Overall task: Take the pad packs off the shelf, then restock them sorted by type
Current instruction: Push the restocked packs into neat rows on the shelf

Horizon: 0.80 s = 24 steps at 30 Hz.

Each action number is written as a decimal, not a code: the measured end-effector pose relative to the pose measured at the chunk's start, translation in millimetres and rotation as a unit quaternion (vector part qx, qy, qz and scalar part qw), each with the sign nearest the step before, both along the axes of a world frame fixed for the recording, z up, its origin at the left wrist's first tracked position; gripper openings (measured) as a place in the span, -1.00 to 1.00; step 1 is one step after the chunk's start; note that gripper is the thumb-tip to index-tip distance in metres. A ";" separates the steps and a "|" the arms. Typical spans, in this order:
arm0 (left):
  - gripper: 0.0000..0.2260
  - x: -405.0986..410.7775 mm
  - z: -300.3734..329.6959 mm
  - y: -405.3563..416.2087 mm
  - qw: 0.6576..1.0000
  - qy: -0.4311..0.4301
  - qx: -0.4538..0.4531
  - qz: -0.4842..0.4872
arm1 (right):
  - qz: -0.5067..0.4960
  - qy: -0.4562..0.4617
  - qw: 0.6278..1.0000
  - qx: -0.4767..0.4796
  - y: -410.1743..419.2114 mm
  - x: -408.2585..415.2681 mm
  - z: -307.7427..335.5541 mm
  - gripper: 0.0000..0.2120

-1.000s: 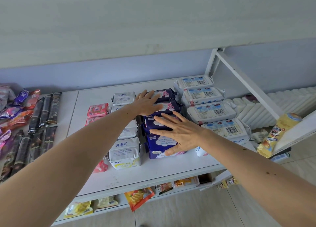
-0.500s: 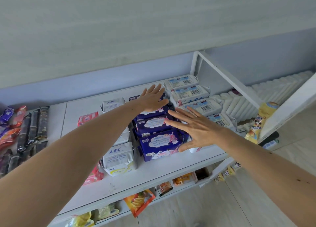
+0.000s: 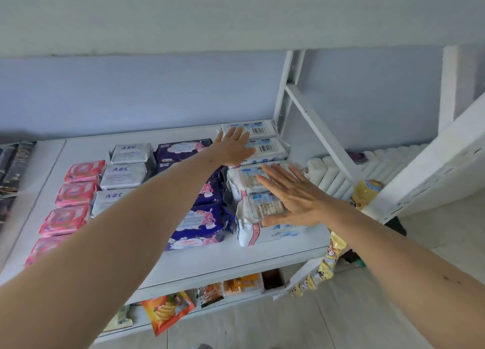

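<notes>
hands flattening the white packs (image 3: 258, 151) on the shelf (image 3: 236, 256)
left hand (image 3: 233, 149) and right hand (image 3: 294, 199) are lying open-fingered, gripping nothing; packs are looking light, squishy, slick-wrapped, so probably pinching the short ends is working best.

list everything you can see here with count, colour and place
pink packs: at least five, pink, left column on shelf
ABC packs: three visible, silver-grey, second column
purple packs: about four, dark purple, third column, partly behind the arm
white packs: four, white with blue labels, right column
shelf: one, white
snack bags: several, orange and yellow, lower shelf
dark wrappers: several, far left
left hand: open, over rear white packs
right hand: open, flat over front white packs
</notes>
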State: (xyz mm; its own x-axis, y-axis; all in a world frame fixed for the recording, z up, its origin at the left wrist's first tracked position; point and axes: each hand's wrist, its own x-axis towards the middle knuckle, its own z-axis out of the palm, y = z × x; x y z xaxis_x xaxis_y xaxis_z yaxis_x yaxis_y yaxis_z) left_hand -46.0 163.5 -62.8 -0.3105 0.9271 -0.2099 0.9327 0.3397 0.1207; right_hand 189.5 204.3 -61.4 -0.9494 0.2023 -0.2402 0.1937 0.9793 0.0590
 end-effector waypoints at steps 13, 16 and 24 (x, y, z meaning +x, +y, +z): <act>-0.42 3.0 -3.0 -2.7 0.999 -0.017 0.035 0.018 | -0.019 0.021 0.997 -0.070 4.1 -5.4 -4.3 -0.03; -0.41 2.1 -0.2 -19.6 0.995 -0.045 0.085 0.036 | -0.113 0.114 0.975 -0.157 11.9 -14.8 -5.7 -0.11; -0.40 32.1 -11.7 -58.1 0.934 -0.219 0.235 0.155 | -0.351 0.288 0.849 -0.270 44.5 -56.5 -3.6 -0.30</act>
